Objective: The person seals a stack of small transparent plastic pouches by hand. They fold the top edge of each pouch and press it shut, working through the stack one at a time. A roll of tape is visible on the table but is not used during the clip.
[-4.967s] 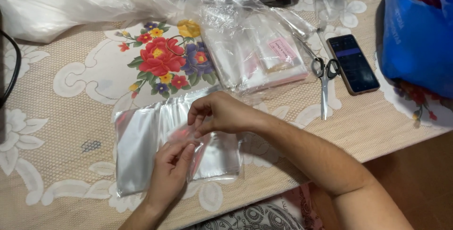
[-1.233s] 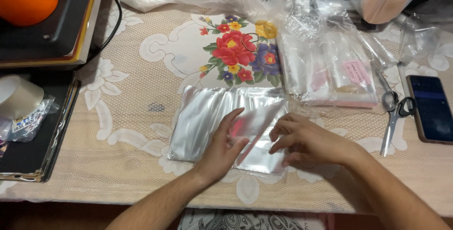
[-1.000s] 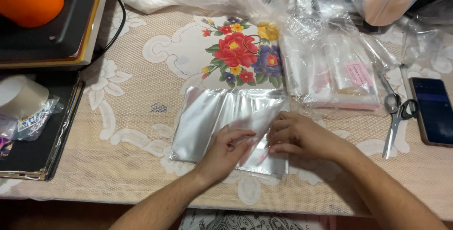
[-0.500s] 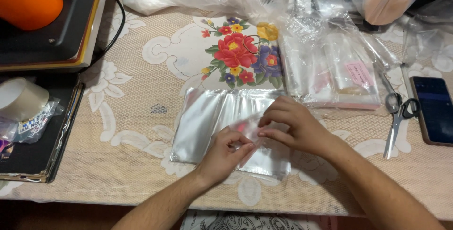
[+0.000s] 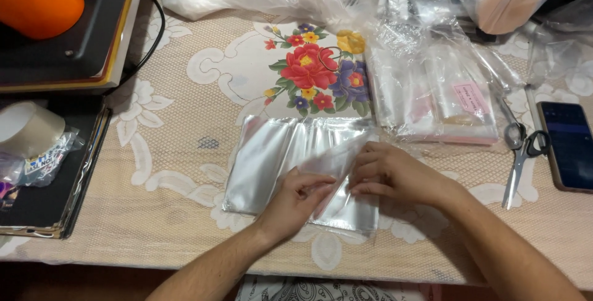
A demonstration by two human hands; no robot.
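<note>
While the stack of clear plastic sleeves lies flat on the lace tablecloth, the left hand pinches one sleeve's edge and the right hand grips its other side; separating it cleanly, I judge, wants light, even pulls away from the scissors.

two hands, one scissors, one phone.

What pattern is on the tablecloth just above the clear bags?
A floral print: red, yellow and purple flowers on cream lace tablecloth, clearest in the head view.
</note>
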